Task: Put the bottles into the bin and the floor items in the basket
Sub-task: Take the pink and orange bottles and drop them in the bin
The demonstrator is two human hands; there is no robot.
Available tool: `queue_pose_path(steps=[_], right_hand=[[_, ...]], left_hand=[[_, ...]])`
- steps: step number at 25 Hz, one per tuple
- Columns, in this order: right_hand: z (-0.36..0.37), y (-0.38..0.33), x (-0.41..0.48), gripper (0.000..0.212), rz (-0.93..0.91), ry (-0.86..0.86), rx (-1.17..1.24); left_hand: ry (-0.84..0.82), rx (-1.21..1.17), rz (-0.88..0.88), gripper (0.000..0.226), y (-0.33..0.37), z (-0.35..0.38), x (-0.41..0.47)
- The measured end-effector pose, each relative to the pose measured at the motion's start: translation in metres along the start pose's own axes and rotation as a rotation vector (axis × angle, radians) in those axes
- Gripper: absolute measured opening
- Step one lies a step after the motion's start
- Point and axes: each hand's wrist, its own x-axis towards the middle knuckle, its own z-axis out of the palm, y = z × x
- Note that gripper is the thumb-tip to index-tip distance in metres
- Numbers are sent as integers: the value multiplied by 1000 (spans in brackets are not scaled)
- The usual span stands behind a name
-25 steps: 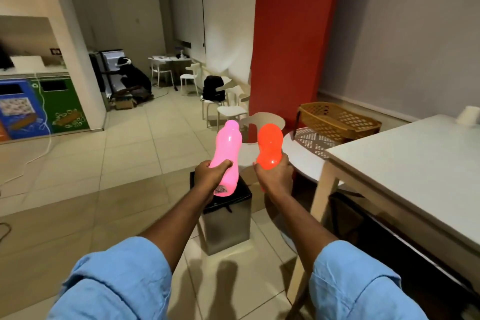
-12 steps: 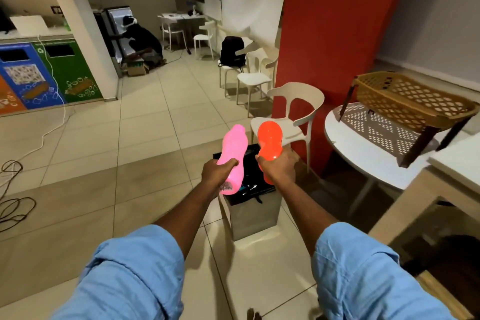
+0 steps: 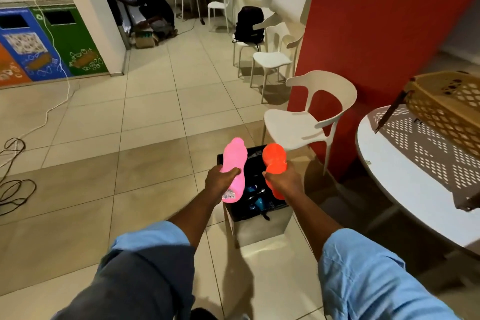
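My left hand (image 3: 220, 182) grips a pink plastic bottle (image 3: 233, 161) around its lower part, neck tilted away from me. An orange bottle (image 3: 274, 161) sits in my right hand (image 3: 283, 182), which wraps its middle. Both bottles hang over the open top of a square metal bin (image 3: 262, 227) lined with a black bag; blue and dark items lie inside it. A tan woven basket (image 3: 449, 109) stands on the round white table (image 3: 405, 176) at the right.
A white plastic chair (image 3: 309, 122) stands just behind the bin, against a red pillar (image 3: 376, 34). More white chairs and a black backpack (image 3: 250, 24) sit further back. Cables (image 3: 15, 184) lie on the tiled floor at the left. A person crouches by a fridge (image 3: 152, 5) far off.
I have stepped closer to the bin and look down more steeply. Both hands have lowered the bottles over the bin's opening. The basket and table have shifted to the right edge.
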Motion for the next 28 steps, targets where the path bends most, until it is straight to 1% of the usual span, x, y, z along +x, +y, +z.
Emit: queue_pose_path(steps=[3, 7, 11, 14, 17, 19, 23, 26, 27, 28], right_hand=[[14, -6, 42, 82, 31, -25, -54], [38, -10, 97, 81, 84, -52, -102], [67, -17, 150, 84, 207, -40, -120], [86, -24, 184, 93, 336, -26, -142], [99, -29, 212, 105, 436, -25, -135], [110, -26, 227, 105, 458, -33, -155], [123, -20, 254, 96, 515, -74, -153], [130, -16, 267, 107, 536, -27, -122], [132, -14, 268, 111, 532, -18, -130], [134, -11, 269, 112, 535, -25, -161]], left_hand=[[-44, -5, -66, 59, 8, 10, 55], [-108, 96, -116, 65, 16, 25, 122], [-230, 164, -170, 67, 21, 32, 196], [-320, 224, -225, 74, 25, 34, 246], [-391, 317, -235, 75, 30, 40, 286], [-424, 359, -240, 74, 32, 48, 306], [-476, 395, -266, 75, 35, 68, 334], [-548, 418, -256, 82, 35, 85, 345], [-588, 466, -231, 88, 34, 89, 347], [-626, 580, -189, 93, 32, 93, 349]])
